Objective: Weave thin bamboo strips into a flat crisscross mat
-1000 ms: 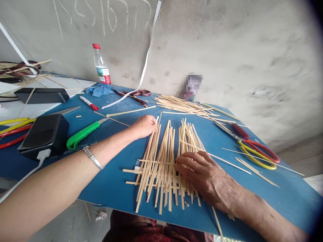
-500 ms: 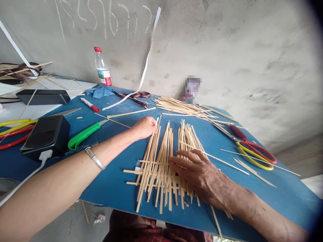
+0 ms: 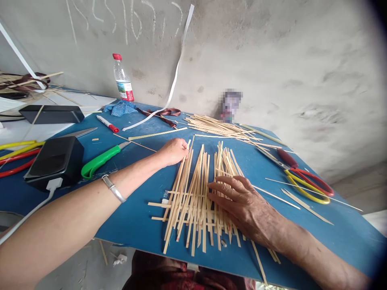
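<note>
Thin pale bamboo strips (image 3: 201,177) lie fanned lengthwise on the blue table, crossed near their lower ends by a few strips (image 3: 159,204) running sideways. My left hand (image 3: 177,151), with a silver bracelet on its wrist, pinches the upper end of a strip at the left side of the fan. Its fingertips are partly hidden. Across the right-hand group of strips (image 3: 222,161) rests my right hand (image 3: 238,201), palm down with fingers stretched out and slightly bent. It covers part of the crossing there, and a loose slanting strip (image 3: 276,197) passes under it.
More strips (image 3: 217,127) are heaped by the wall. Scissors (image 3: 308,183) and a pointed sliver (image 3: 308,207) lie right. Leftward are a green-handled knife (image 3: 101,161), a black box with a cable (image 3: 56,163), a red-capped marker (image 3: 108,124), a blue cloth (image 3: 120,108) and a bottle (image 3: 123,80).
My right hand has slid slightly to the right over the strips. My left hand keeps its pinch in nearly the same place.
</note>
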`<state>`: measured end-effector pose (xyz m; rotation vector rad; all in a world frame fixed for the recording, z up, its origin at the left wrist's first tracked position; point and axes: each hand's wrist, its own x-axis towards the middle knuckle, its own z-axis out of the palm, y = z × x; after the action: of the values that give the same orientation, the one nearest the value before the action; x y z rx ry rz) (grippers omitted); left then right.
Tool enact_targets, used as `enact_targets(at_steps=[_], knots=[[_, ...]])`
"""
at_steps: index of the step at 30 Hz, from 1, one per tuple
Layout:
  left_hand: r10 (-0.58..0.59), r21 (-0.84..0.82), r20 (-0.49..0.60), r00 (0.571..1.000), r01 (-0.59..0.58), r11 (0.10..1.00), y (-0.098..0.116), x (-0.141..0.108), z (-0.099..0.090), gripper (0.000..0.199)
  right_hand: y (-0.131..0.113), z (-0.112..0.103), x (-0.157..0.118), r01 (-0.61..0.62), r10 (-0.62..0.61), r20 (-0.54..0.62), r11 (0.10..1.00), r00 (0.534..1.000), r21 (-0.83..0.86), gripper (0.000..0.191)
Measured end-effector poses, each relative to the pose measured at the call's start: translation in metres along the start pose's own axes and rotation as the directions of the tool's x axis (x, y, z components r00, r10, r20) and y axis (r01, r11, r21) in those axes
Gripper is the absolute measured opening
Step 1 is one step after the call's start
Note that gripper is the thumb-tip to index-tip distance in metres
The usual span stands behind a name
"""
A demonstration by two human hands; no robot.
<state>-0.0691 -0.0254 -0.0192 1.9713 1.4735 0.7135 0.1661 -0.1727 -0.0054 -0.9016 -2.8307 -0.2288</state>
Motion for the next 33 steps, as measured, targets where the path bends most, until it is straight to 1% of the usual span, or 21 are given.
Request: enact_targets(at_steps=[7, 11, 17, 19, 22, 26, 30, 33], knots=[[-0.006, 0.007, 0.005, 1.000, 0.006, 1.000, 0.002, 0.000, -0.001, 0.011, 0.001, 0.003, -0.002, -0.013, 0.012, 0.022, 1.000, 1.000, 0.008, 0.038], [-0.004, 0.011, 0.004, 1.000, 0.004, 1.000, 0.002, 0.000, -0.001, 0.012, -0.001, -0.002, -0.001, -0.008, 0.008, 0.009, 0.999, 1.000, 0.037, 0.036], [0.000, 0.023, 0.004, 1.000, -0.001, 1.000, 0.001, 0.000, -0.001, 0.014, -0.008, -0.009, 0.002, 0.055, -0.058, 0.018, 0.991, 0.998, 0.125, 0.031], [0.005, 0.025, 0.004, 1.000, -0.005, 1.000, 0.001, 0.000, -0.001, 0.015, -0.008, -0.010, 0.002, 0.050, -0.052, 0.015, 0.990, 0.999, 0.134, 0.030], [0.011, 0.022, 0.004, 1.000, -0.011, 1.000, 0.000, 0.000, -0.001, 0.015, -0.009, -0.011, 0.003, 0.031, -0.039, 0.052, 0.988, 0.998, 0.149, 0.029], [0.005, 0.012, -0.010, 1.000, -0.005, 1.000, 0.000, -0.001, 0.000, 0.013, -0.010, -0.010, 0.005, 0.014, -0.022, 0.071, 0.993, 0.997, 0.119, 0.032], [0.009, 0.001, -0.012, 1.000, -0.009, 1.000, -0.003, 0.002, 0.002, 0.011, -0.011, -0.007, 0.005, 0.043, -0.045, 0.055, 0.998, 0.997, 0.048, 0.035], [0.017, 0.001, -0.004, 1.000, -0.017, 1.000, -0.007, 0.005, 0.003, 0.012, -0.011, -0.004, 0.005, 0.062, -0.063, 0.036, 0.997, 0.997, 0.038, 0.036]])
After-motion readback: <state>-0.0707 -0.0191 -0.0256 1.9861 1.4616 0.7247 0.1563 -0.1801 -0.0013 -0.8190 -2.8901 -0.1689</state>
